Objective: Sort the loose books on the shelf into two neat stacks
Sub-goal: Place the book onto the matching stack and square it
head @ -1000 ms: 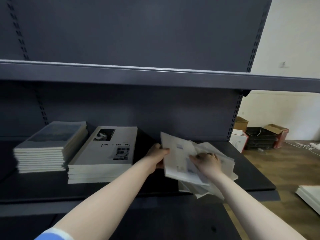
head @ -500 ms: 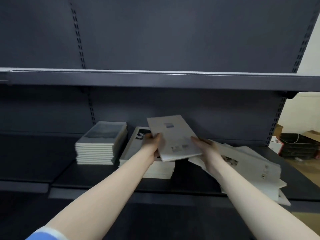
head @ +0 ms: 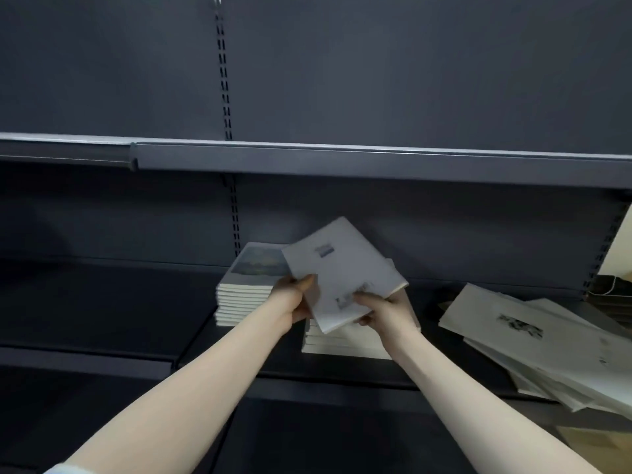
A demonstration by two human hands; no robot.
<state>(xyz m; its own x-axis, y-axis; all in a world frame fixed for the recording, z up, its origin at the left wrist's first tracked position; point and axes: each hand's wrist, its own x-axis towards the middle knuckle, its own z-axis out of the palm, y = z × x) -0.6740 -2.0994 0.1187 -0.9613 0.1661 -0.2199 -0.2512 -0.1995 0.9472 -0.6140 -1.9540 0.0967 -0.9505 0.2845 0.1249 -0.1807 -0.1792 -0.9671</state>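
Thin book looks light & bendy w/ slick cover; left hand & right hand each pinch its near edge, thumbs on top, so support from below.

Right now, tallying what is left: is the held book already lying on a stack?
No, both hands hold the book tilted above the stacks.

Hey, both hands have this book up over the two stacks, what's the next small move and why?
Probably lower the book flat onto the right stack beneath it: both hands, left and right, grip it tilted there, and its pale cover seems unlike the left stack.
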